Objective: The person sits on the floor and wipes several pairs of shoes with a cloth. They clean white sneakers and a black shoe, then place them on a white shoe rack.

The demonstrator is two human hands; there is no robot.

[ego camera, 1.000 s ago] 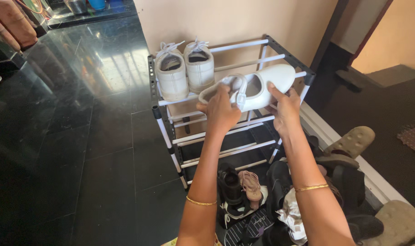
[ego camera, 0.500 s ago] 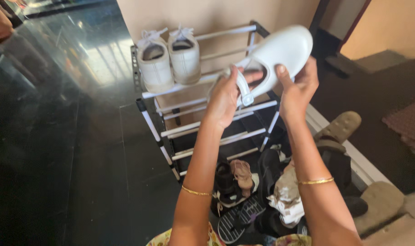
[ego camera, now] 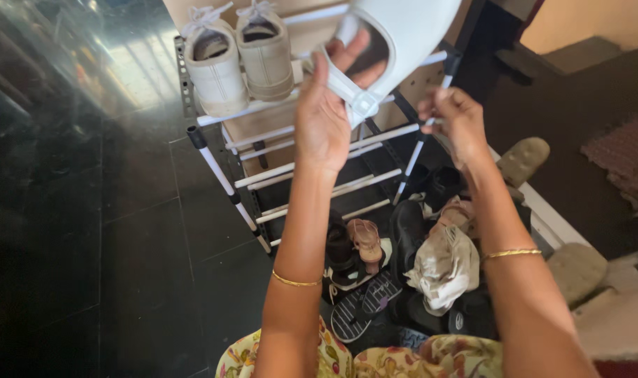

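Left hand (ego camera: 324, 119): raised toward 12 o'clock, fingers inside the opening of the white strap shoe (ego camera: 396, 35) and closed on it; it carries the shoe alone.
Right hand (ego camera: 455, 119): off the shoe now, at 1 o'clock, fingers pinched narrow; whether they hold anything small I cannot tell.
Shoe: lifted higher than a second ago, tilted with the toe up past the top edge of the view, its buckle strap (ego camera: 347, 91) hanging against the left palm.
Change: a second ago both hands held the shoe level over the rack; half a second ago it was tilting up; now the right has let go.
Meaning: the shoe looks to be under inspection or having its strap handled, not yet set down.
Rack (ego camera: 221, 171): black and white shoe rack at 11 o'clock, with a pair of white lace-up shoes (ego camera: 238, 56) on its top tier.
Floor pile (ego camera: 403, 273): sandals and dark shoes heaped at 6 o'clock, below the rack.
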